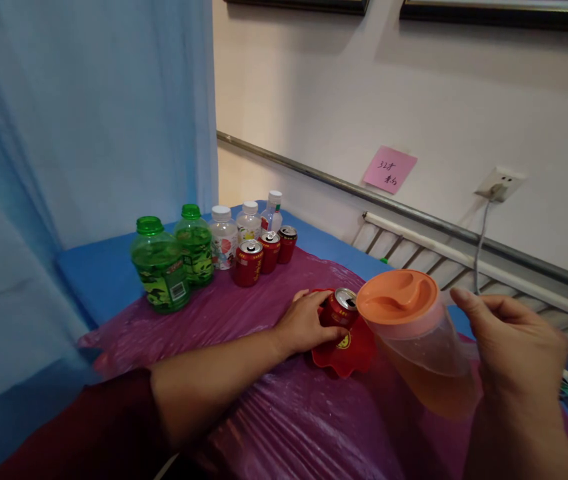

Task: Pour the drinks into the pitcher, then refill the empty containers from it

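My left hand (307, 323) is wrapped round a red drink can (340, 309), whose top is opened. The can is on or just over a red scalloped mat (349, 357) with a yellow print. In my right hand (519, 340) is the handle of a clear plastic pitcher (429, 367), tilted toward the can. Its orange lid (397, 297) has its edge right at the can's rim. Amber liquid fills the lower part of the pitcher. Whether any liquid runs into the can, I cannot tell.
Three more red cans (249, 263) stand farther back on purple plastic sheeting (264, 413). Behind and left of them are two green bottles (164, 273) and several clear white-capped bottles (223, 240). A blue curtain (89, 120) hangs at left; a radiator (414, 253) lines the wall.
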Demonstrator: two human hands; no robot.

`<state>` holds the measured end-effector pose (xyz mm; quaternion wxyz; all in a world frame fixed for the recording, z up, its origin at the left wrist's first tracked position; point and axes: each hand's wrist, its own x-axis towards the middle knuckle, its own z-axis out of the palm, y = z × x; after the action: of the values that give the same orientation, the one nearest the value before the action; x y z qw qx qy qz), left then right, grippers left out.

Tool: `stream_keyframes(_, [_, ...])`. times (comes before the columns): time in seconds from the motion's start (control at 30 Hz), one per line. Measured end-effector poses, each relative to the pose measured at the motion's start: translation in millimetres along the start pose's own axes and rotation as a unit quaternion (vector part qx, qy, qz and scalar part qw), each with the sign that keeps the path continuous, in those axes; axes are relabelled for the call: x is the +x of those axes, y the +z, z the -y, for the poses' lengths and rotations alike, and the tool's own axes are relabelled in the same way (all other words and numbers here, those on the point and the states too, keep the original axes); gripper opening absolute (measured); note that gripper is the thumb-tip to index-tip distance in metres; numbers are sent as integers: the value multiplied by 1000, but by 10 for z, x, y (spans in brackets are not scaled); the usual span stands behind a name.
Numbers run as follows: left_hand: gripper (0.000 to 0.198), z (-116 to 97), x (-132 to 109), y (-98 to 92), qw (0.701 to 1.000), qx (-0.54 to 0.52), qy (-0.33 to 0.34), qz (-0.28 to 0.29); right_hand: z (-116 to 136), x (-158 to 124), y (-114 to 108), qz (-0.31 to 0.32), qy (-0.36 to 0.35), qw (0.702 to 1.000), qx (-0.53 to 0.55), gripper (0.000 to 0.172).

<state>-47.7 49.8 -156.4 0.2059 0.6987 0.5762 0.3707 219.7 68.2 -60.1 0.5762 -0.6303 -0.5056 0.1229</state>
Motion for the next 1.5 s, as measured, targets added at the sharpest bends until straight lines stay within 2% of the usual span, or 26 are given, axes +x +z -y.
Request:
stream_keyframes(0.17, [67,12,2,-2,1000,-7,8,3,28,-10,-13,-1,16,1000,-10,47])
stream_keyframes(0.4, [66,5,-1,1,1000,-12,8,4,50,-15,-15,5,8,1000,-10,41])
stream_keyframes(0.63, [68,6,-8,14,1000,-12,13,-3,62,-26,-12,-2,-6,1000,-18,42])
stream_keyframes(0.97, [68,3,0,1,1000,-13,12,2,80,-35,-21,-2,4,1000,-16,37])
stream_keyframes(1.5, [67,-4,2,-2,1000,-11,13,-2,65,-27,-6,3,0,1000,-20,42])
